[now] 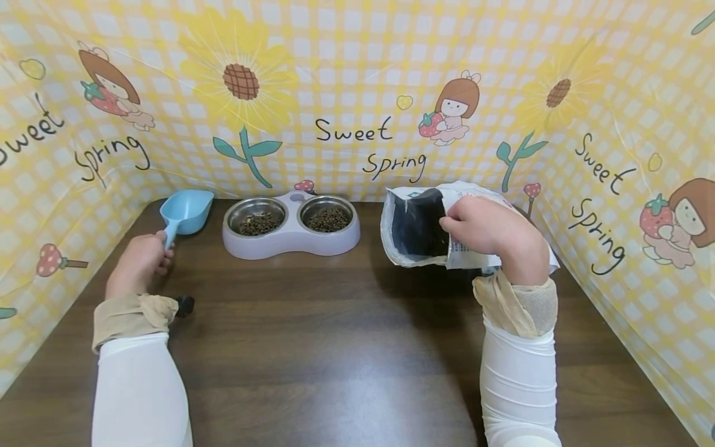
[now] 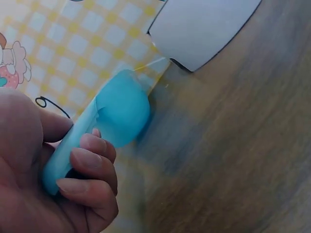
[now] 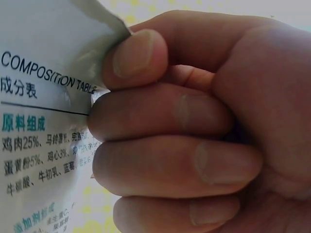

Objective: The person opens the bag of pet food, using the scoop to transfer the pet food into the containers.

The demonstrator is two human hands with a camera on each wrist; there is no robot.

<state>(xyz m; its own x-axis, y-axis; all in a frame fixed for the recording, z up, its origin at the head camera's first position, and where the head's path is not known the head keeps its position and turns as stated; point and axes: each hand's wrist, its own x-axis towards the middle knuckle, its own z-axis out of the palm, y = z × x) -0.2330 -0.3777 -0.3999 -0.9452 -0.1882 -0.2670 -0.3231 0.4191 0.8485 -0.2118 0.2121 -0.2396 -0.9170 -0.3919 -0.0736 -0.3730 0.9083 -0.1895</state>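
Observation:
At the far left of the head view, my left hand [image 1: 141, 264] grips the handle of a light blue scoop [image 1: 188, 210]. In the left wrist view, its fingers curl round that handle, and the scoop's bowl [image 2: 125, 109] points away from the palm. On the right, my right hand [image 1: 483, 226] pinches the edge of a white food bag [image 1: 469, 256]. The bag lies on its side, its mouth wide and its dark lining facing left. Up close in the right wrist view, thumb and curled fingers hold the printed bag [image 3: 43, 111] by its edge.
A pale lilac double feeder [image 1: 293, 243] stands at the back of the brown wooden table [image 1: 313, 347], between scoop and bag. Both of its steel bowls hold brown kibble [image 1: 328, 220]. Yellow checked cloth [image 1: 357, 81] walls the table at back and sides.

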